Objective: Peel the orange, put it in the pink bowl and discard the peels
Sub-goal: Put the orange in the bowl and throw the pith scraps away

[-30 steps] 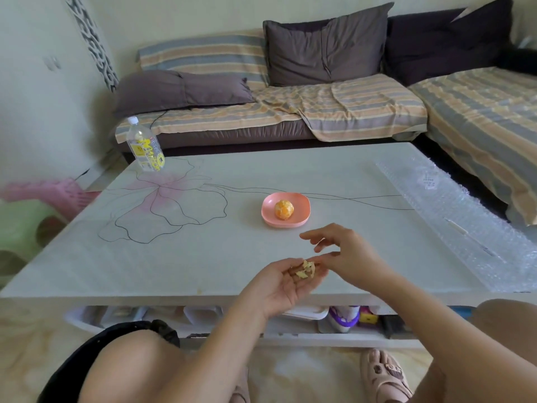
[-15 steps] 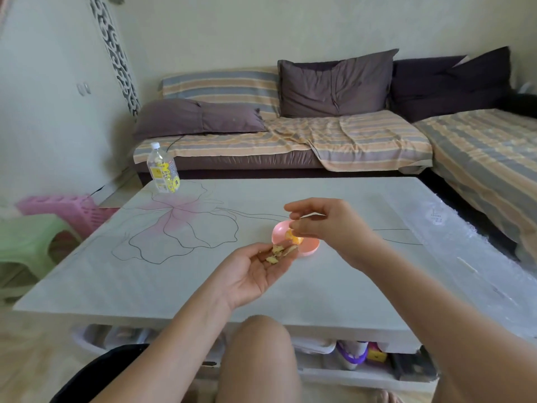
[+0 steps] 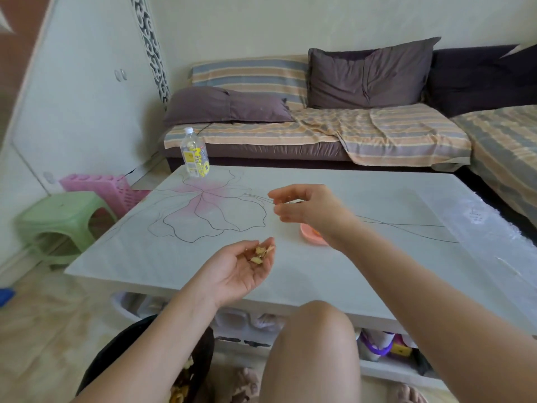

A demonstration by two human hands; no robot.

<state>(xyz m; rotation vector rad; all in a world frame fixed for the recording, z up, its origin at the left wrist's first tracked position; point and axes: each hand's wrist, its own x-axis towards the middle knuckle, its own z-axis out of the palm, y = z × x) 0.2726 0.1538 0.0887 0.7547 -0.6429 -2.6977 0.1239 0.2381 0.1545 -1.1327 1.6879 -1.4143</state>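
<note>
Since half a second ago my right hand [image 3: 308,209] has lifted clear, loosely curled and empty, hiding most of the pink bowl [image 3: 309,234]; I can't see the orange. Nearer, my left hand [image 3: 245,264] cups loose peels [image 3: 260,253] open-palmed; tilting risks spilling them on the desk [image 3: 162,257], short of the dark bin [image 3: 162,359].

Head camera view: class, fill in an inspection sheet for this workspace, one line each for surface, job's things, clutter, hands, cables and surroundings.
Surface: white table with a flower drawing, mostly bare.
Job's things: pink bowl on the table, largely hidden behind the right wrist; peel scraps in the left palm.
Clutter: water bottle at the far left corner; bubble wrap along the right edge.
Hands: left hand cupped open under the scraps; right hand raised, loosely curled, empty.
Cables: nothing seen.
Surroundings: striped sofa, green stool, dark bin below.
</note>
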